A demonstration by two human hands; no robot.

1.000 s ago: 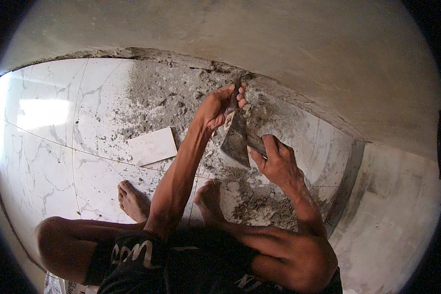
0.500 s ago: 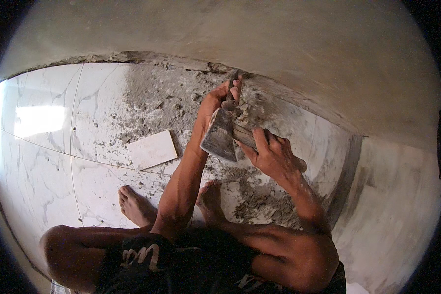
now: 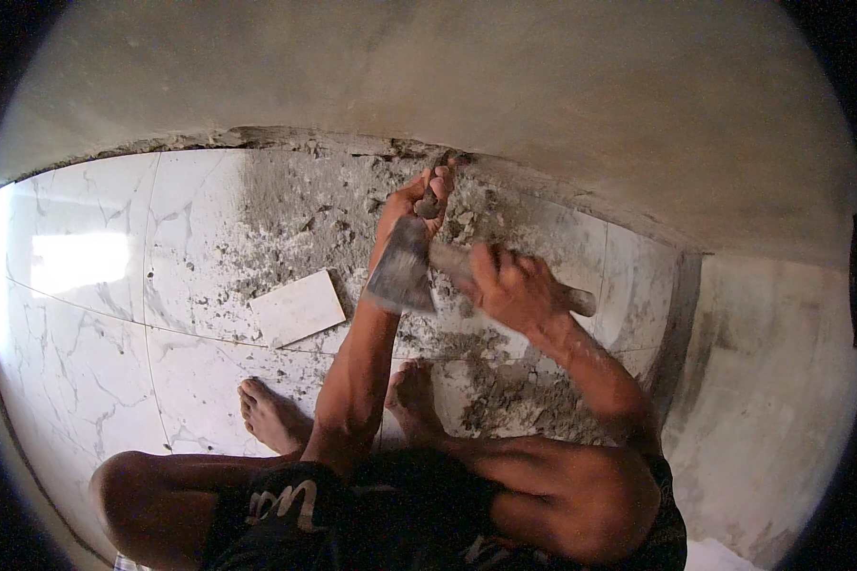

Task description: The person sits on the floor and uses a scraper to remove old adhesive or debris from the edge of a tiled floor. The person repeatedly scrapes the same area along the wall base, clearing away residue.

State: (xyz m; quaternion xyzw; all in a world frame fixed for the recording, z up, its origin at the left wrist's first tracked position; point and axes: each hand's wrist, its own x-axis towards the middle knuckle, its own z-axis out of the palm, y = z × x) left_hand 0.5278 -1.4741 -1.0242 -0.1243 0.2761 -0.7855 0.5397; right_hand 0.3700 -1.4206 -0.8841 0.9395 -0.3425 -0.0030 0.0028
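Note:
My left hand [image 3: 411,202] is wrapped round a chisel [image 3: 428,205], whose tip reaches the broken base of the wall. In my right hand [image 3: 516,287] is the wooden handle of an axe [image 3: 403,271]; its wide steel head is slightly blurred and lies over my left wrist. The back of the axe head is close to the chisel's struck end; whether they touch I cannot tell. Broken mortar [image 3: 305,214] and grey dust cover the floor around my left hand.
A pale rectangular tile piece [image 3: 298,308] lies on the marbled floor tiles [image 3: 86,352] left of my forearm. The plastered wall [image 3: 428,67] curves across the far side, with another wall [image 3: 752,381] at right. More rubble [image 3: 533,404] lies near my bare feet [image 3: 271,416].
The axe head has shifted left and a little down in the picture. My left hand with the chisel has moved slightly left, and the whole view has dropped a little.

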